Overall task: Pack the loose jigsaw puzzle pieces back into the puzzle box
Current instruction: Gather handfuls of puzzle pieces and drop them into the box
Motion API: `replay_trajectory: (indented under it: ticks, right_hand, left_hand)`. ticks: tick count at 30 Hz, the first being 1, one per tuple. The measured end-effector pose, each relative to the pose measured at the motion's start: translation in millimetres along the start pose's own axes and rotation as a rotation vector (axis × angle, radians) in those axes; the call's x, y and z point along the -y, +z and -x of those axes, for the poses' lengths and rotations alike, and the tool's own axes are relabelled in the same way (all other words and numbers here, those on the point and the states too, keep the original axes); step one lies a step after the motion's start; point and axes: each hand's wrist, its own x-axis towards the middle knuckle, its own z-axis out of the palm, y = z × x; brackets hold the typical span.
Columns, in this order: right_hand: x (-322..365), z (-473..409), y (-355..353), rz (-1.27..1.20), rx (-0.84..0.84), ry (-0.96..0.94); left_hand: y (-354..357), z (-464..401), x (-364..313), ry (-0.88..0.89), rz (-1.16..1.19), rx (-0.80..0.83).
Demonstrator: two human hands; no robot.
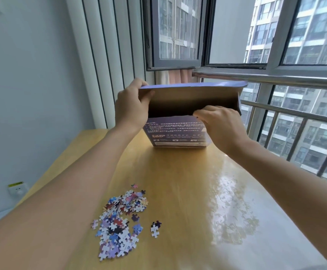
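Two bare hands work at the puzzle box (178,133), which stands upright on its narrow edge at the far end of the wooden table (178,182), its printed purple face turned toward the viewer. Left hand (132,106) clasps the upper left corner of the raised lid flap (192,86), thumb curled under the flap and fingers over its top. Right hand (220,124) pinches the near upper rim of the box at its right side, fingertips closed on the cardboard edge. Between flap and rim the dark interior lies open. Loose puzzle pieces (117,225) lie in a scattered heap on the near left of the table, well apart from the box; a few stray pieces (155,228) lie just beside the heap. Behind the box runs a metal railing (275,78) before the window (176,32).
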Motion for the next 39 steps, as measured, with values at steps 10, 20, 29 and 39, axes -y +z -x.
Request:
replay_trajectory:
  ticks: [10,20,29,39]
  right_hand:
    - [23.4,58.9,39.2,0.026,0.338,-0.136]
    - [122.3,114.3,58.7,-0.634,0.936,0.198]
    - [163.9,115.0,94.3,-0.752,0.603,0.351]
    - [198.6,74.8,114.3,-0.673,0.764,0.245]
  left_hand:
    - [24.9,73.1,45.9,-0.150,-0.018,0.339]
    - [0.5,151.2,102.7,-0.326,-0.041,0.716]
    - [-105.3,226.3,119.1,-0.362,-0.294,1.205]
    - [-75.3,236.4,121.6,-0.382,-0.262,0.836]
